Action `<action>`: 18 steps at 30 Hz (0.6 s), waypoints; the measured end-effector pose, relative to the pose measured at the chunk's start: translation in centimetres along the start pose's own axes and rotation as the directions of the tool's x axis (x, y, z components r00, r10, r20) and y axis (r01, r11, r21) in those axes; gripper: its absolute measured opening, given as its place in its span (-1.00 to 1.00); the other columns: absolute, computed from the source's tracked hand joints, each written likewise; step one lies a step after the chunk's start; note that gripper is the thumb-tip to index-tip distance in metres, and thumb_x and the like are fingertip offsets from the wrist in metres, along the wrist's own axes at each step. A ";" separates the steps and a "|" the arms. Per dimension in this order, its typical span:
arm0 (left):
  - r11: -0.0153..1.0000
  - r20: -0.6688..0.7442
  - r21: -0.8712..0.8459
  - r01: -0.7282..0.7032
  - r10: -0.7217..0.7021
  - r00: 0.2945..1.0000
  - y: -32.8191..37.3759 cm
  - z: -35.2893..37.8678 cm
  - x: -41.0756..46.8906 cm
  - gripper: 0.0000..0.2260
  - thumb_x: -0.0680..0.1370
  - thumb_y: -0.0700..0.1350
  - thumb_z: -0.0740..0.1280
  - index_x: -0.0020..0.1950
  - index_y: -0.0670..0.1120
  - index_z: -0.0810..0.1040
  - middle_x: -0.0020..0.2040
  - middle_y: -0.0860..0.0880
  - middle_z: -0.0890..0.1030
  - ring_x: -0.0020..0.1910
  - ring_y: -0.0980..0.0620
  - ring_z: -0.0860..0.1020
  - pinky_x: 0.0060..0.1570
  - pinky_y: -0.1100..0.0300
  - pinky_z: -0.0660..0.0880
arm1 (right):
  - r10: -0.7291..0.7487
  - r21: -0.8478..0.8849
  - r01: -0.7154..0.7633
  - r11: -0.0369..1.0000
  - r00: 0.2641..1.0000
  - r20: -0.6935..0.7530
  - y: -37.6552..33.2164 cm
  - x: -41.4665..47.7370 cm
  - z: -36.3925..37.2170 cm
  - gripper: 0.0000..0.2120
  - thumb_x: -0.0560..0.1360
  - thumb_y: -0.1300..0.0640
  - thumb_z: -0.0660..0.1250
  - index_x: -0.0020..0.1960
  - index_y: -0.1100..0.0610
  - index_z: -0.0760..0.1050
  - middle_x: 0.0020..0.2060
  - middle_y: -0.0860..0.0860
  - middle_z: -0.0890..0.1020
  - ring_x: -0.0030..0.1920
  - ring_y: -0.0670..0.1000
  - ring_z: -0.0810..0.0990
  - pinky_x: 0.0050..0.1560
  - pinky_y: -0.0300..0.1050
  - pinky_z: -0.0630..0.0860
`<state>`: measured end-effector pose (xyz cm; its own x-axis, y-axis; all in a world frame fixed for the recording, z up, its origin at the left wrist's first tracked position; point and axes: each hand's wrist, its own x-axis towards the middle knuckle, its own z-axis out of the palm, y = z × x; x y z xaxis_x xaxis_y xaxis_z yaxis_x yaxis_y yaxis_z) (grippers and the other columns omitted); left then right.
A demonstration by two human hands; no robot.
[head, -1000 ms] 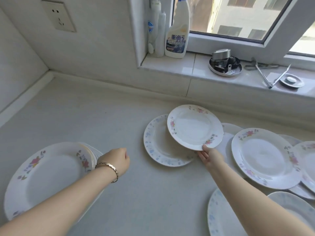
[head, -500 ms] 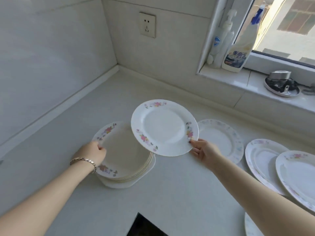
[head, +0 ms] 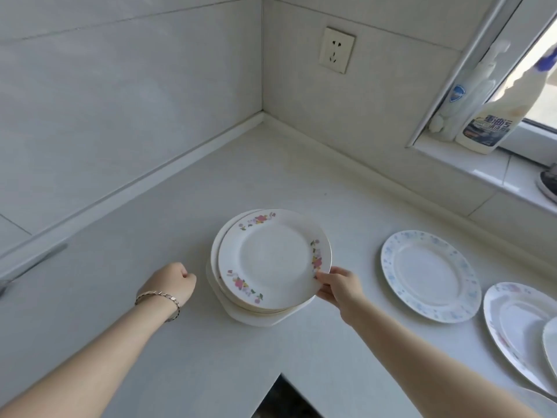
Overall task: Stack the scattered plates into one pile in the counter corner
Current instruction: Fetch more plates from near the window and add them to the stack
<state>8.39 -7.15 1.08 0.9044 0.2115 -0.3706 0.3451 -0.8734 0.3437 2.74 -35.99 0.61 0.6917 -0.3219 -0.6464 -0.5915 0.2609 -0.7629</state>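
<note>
Head view: the top plate (head: pixel 271 257) was white and round, with a thin gilt edge and sprays of pink flowers on its rim. It lay on the pile (head: pixel 224 297), shifted a little to the right so that the rims beneath showed along its left side. Whether it had fully settled could not be told. The lowest piece of the pile was wider and had an angular outline. The right hand (head: pixel 337 289) pinched the top plate's near right rim, thumb on top and fingers beneath. The left hand (head: pixel 170 282) was curled into a loose fist that held nothing, just left of the pile and apart from it, with a bracelet (head: pixel 156 298) on its wrist.

The pile stood on the table (head: pixel 211 191), well out from the back corner where the two tiled walls met and nearer a dark notch (head: pixel 286 399) in the front edge. Bare table lay between the pile and that corner, and along the left wall.

The pile held several plates, their number unclear. Four more lay to its right: a blue-flecked plate (head: pixel 429 276) alone, a faintly patterned plate (head: pixel 518 327) beyond it, a sliver of one (head: pixel 551 342) overlapping that at the right edge, and one (head: pixel 539 399) partly seen at the near right corner. One wall socket (head: pixel 337 49) and two bottles, a pump bottle (head: pixel 461 98) and a spray bottle (head: pixel 494 119), were on or above the sill (head: pixel 470 164).
</note>
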 end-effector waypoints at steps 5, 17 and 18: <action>0.999 0.016 -0.036 -0.002 0.002 1.000 0.4 0.4 0.1 -0.81 0.50 -0.13 0.18 -0.32 -0.07 0.40 -0.18 -0.16 0.69 -0.15 -0.15 0.65 -0.08 0.09 0.55 | -0.186 -0.476 0.136 0.869 0.981 -0.058 0.6 0.0 1.0 -0.82 0.49 0.16 0.25 0.07 0.18 0.41 -0.46 0.06 0.57 -0.57 -0.07 0.51 -0.40 -0.24 0.53; 0.999 0.050 -0.010 -0.053 0.053 0.997 3.2 1.8 -1.7 -0.81 0.49 -0.13 0.17 -0.33 -0.05 0.34 -0.15 -0.14 0.68 -0.26 -0.11 0.58 -0.23 0.19 0.42 | -0.019 -0.319 -0.040 0.947 0.984 -0.179 1.6 1.8 -3.5 -0.65 0.57 0.04 0.17 0.18 0.29 0.45 -0.40 0.08 0.52 -0.47 -0.01 0.47 -0.49 -0.26 0.42; 0.998 0.055 -0.011 -0.061 0.062 0.997 3.5 2.1 -1.9 -0.81 0.49 -0.13 0.17 -0.34 -0.05 0.32 -0.15 -0.16 0.67 -0.30 -0.10 0.53 -0.25 0.20 0.39 | 0.100 -0.119 -0.131 0.984 0.967 -0.236 2.0 2.0 -5.2 -0.65 0.57 0.09 0.17 0.21 0.34 0.44 -0.37 0.12 0.50 -0.44 0.02 0.47 -0.49 -0.26 0.44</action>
<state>7.35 -11.58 1.17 0.9087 0.1325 -0.3958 0.2917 -0.8798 0.3753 0.80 -40.88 -2.12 0.5115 -0.4997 -0.6991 -0.7224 0.1905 -0.6647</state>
